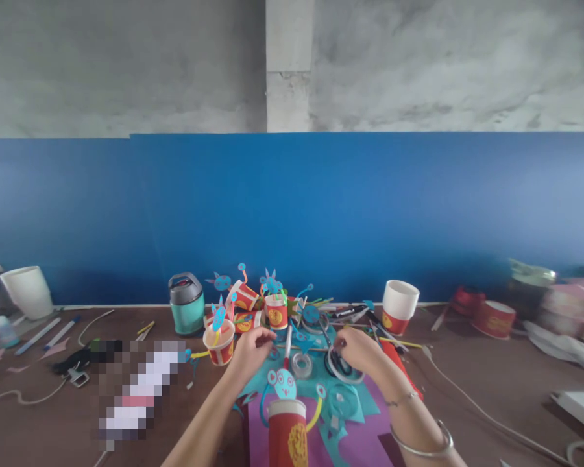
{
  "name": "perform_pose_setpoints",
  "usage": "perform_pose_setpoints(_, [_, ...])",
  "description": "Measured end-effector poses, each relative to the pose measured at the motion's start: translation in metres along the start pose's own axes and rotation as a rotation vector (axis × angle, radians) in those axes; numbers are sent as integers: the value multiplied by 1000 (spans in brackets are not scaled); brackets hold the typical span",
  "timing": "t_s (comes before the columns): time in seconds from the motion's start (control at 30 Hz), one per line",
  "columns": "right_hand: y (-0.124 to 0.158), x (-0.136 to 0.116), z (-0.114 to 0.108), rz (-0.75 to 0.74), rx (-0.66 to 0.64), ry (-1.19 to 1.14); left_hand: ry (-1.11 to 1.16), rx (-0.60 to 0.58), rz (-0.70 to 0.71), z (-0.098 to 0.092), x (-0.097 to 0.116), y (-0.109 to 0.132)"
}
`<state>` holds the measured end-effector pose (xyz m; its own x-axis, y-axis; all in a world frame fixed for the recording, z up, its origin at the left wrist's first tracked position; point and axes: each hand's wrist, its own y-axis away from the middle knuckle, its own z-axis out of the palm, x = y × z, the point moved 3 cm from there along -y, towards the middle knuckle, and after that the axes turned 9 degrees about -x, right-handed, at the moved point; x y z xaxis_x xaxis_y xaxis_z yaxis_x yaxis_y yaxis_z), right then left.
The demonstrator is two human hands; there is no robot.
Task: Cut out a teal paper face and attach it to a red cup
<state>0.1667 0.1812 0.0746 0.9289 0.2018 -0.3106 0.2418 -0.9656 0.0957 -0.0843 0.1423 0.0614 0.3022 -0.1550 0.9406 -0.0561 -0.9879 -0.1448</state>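
Note:
A red paper cup point(287, 438) with a white rim stands upright close to me. It bears a blue cut-out face point(285, 384) on a stick, plus a blue and a yellow bendy arm. Left of the face is my left hand point(254, 353), fingers loosely curved and apart, nothing visible in them. My right hand point(357, 350) has its fingers curled together above black-handled scissors point(327, 337) and a large tape roll point(346, 374); whatever they hold, if anything, is hidden. Between the hands lies a small clear tape roll point(302, 366). Blue paper point(367, 402) and purple paper point(260, 447) lie underneath.
Several decorated cups point(221, 350) crowd the back middle, beside a teal lidded container point(187, 308). Stacked cups point(400, 305) stand right of centre. Pens point(39, 336), a white cable point(481, 402) and a power strip point(581, 412) lie around. A blue partition point(292, 214) closes the back.

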Motion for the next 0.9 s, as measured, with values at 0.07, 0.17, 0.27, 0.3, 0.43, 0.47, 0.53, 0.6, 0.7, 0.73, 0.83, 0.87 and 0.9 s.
perform_pose_setpoints(0.07, [0,-9,4,-33,-12,-17,79,3,-1,3,1,0])
perform_pose_setpoints(0.17, [5,-26,9,-101,-15,-53,185,-10,-18,9,0,1])
perform_pose_setpoints(0.27, [12,-42,12,-179,-26,-95,273,-19,-42,13,-1,2])
perform_pose_setpoints(0.3, [15,-45,12,-194,-29,-103,294,-18,-48,14,-1,2])
perform_pose_setpoints(0.43, [21,-51,14,-209,-10,-114,329,1,-58,16,1,1])
perform_pose_setpoints(0.47, [22,-52,15,-220,-4,-116,334,3,-61,16,1,1])
perform_pose_setpoints(0.53, [25,-58,20,-259,-7,-121,345,2,-68,16,1,1])
perform_pose_setpoints(0.6, [27,-65,25,-297,-20,-122,362,-3,-72,16,1,1])
perform_pose_setpoints(0.7, [25,-69,30,-303,-32,-108,387,-20,-73,14,1,2])
perform_pose_setpoints(0.73, [23,-66,29,-279,-26,-97,394,-25,-75,14,0,2])
perform_pose_setpoints(0.83, [13,-42,19,-124,24,-40,414,-40,-87,15,-1,2])
perform_pose_setpoints(0.87, [8,-30,14,-74,44,-25,420,-45,-90,15,-1,1])
perform_pose_setpoints(0.9, [4,-18,9,-21,60,-11,426,-50,-94,16,-1,1])
